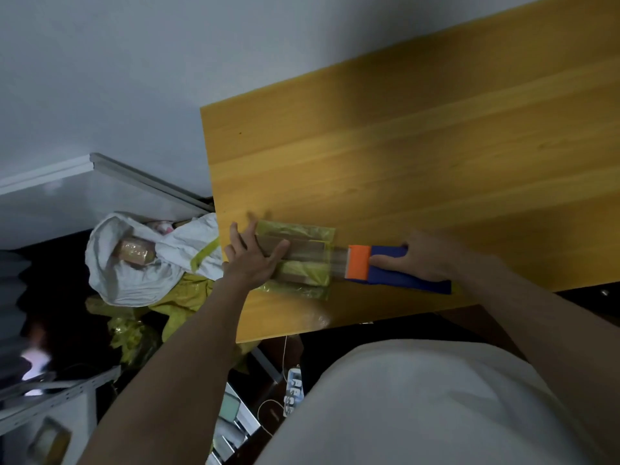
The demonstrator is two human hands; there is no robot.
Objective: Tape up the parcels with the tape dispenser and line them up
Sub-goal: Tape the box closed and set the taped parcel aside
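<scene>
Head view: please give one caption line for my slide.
Left hand presses yellow-green plastic parcel on wooden table; right hand pulls orange-blue tape dispenser.

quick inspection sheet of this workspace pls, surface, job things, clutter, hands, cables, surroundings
surface: wooden table, mostly bare.
job's things: yellow-green parcel near table's front left corner; blue and orange tape dispenser at its right edge, tape strip running onto parcel.
clutter: nothing seen on table.
grippers: left hand pressing flat on parcel; right hand grips dispenser.
cables: thin cord hanging below table.
surroundings: white sack and yellow bags left of table.
</scene>
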